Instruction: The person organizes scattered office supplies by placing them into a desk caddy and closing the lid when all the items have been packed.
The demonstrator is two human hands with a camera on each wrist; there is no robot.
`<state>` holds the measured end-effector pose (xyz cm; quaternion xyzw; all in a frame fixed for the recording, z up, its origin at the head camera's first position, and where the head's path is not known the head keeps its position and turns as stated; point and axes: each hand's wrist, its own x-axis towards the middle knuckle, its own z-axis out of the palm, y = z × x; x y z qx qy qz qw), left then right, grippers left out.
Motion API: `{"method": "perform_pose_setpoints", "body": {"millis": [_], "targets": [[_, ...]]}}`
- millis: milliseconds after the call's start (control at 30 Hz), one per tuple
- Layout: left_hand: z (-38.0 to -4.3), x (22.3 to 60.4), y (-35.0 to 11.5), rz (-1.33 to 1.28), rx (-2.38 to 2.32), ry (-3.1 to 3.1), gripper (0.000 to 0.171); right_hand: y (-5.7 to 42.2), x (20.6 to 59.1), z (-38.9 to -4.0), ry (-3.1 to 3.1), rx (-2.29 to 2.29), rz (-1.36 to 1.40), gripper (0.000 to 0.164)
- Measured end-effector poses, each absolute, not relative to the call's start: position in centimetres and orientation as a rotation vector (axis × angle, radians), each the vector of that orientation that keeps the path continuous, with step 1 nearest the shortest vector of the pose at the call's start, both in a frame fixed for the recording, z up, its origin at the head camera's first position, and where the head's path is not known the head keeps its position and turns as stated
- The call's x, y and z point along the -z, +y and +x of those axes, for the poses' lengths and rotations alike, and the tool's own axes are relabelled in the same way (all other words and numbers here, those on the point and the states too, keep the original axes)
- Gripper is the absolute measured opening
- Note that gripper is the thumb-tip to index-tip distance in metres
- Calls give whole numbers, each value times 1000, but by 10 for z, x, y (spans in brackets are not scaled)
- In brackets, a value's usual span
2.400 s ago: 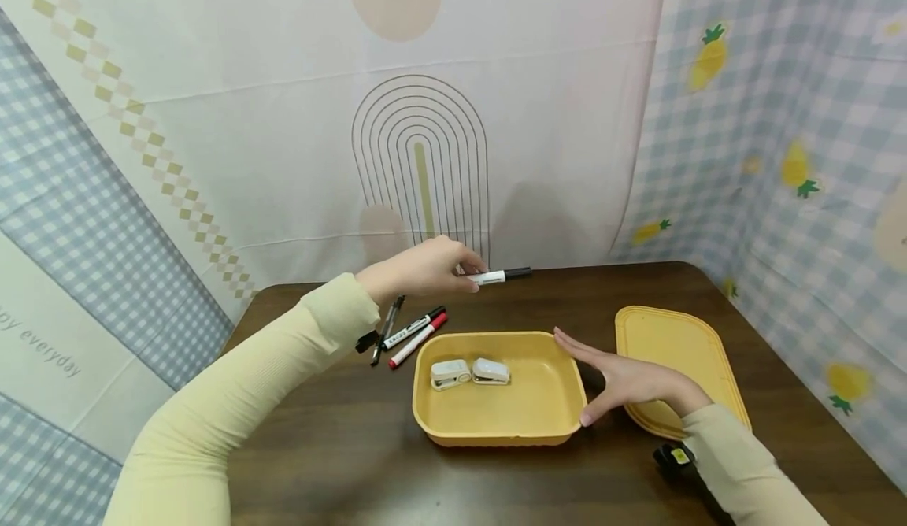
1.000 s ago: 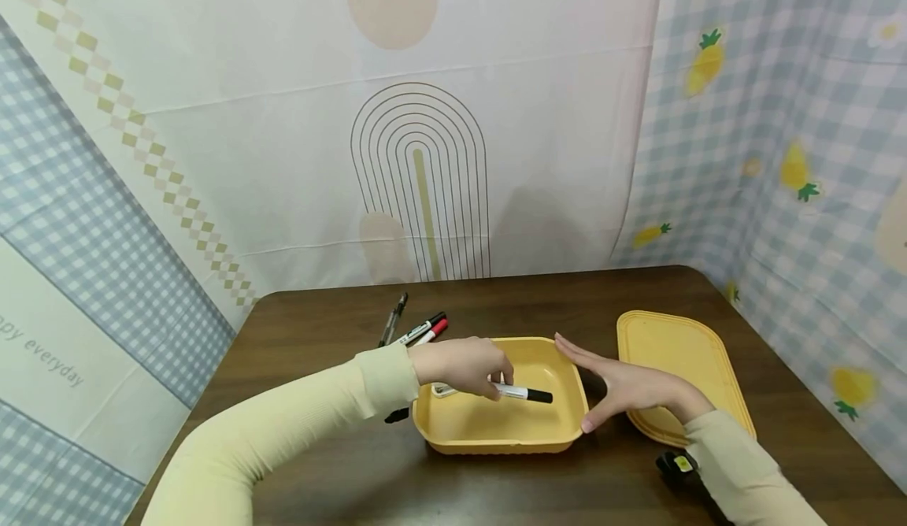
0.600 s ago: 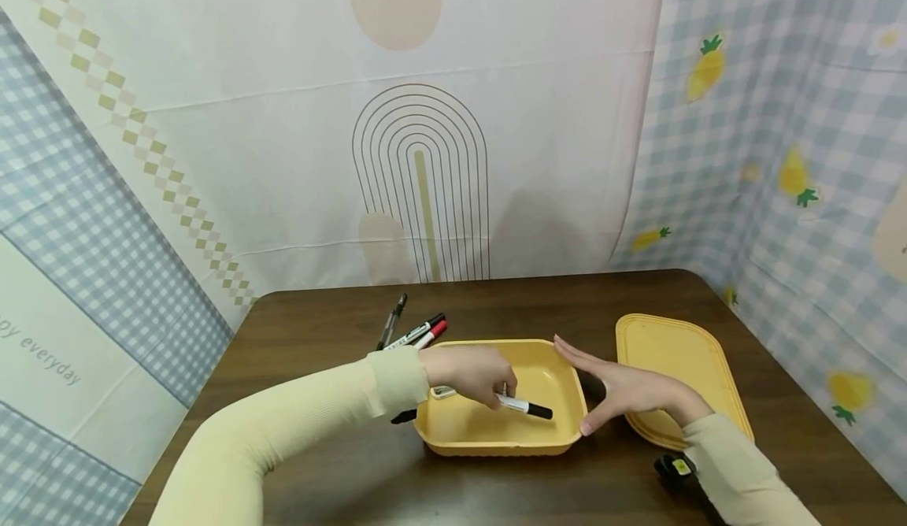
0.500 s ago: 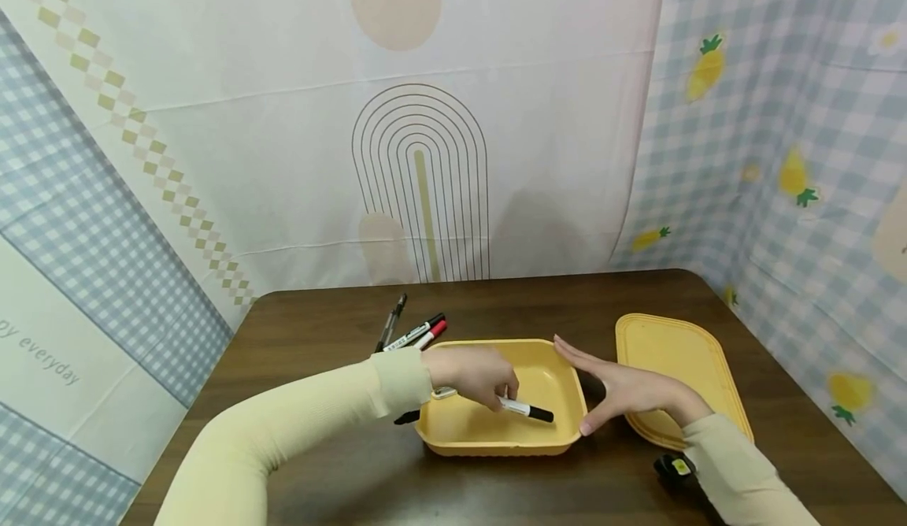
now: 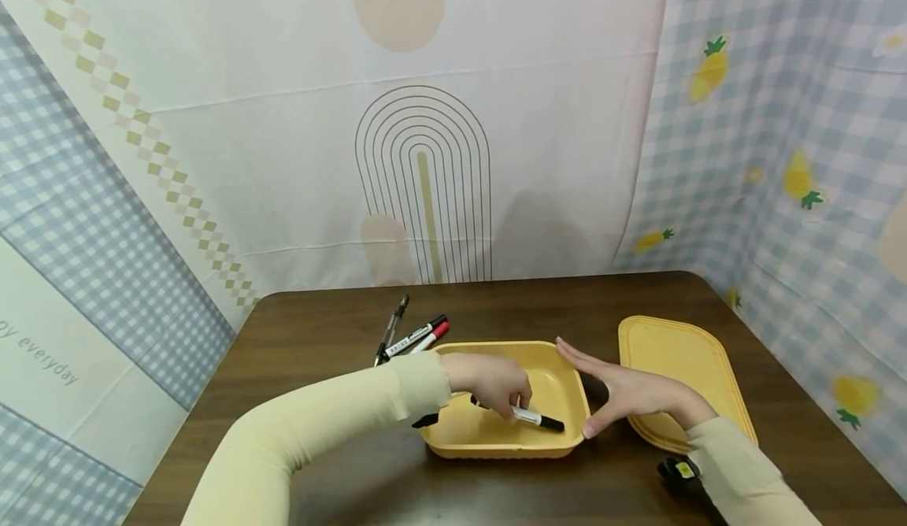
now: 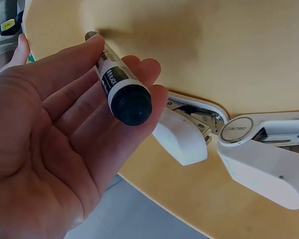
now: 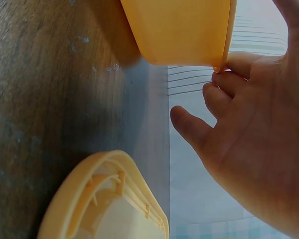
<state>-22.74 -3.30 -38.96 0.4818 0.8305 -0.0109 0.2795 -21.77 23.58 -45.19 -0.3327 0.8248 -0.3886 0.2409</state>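
Observation:
My left hand (image 5: 499,384) is down inside the yellow box (image 5: 506,451), pinching a white whiteboard marker with black ends (image 5: 542,420) between thumb and fingers. In the left wrist view the marker (image 6: 114,79) slants over the box floor. Two white staplers lie beyond the fingers there, one stapler (image 6: 182,137) partly behind the fingertips and the other stapler (image 6: 264,159) to the right; the arm mostly hides them in the head view. My right hand (image 5: 638,396) spreads thumb and forefinger against the box's right end, fingertips at its rim.
Behind the box's left corner lie a black-capped marker (image 5: 414,337), a red-capped marker (image 5: 434,335) and a dark pen (image 5: 393,325). The yellow lid (image 5: 683,368) rests on the brown table (image 5: 340,447) at the right. A patterned cloth (image 5: 553,156) hangs behind.
My left hand has brought the marker down from above the table's back into the box, then shifted slightly right and toward the front. The right hand has stayed at the box's end.

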Motion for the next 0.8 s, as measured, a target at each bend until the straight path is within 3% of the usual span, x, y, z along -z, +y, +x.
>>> {"method": "perform_pose_setpoints", "body": {"millis": [800], "targets": [[-226, 398, -26, 1269, 77, 2181, 15, 236, 454, -217, 2304, 1043, -944, 120]]}}
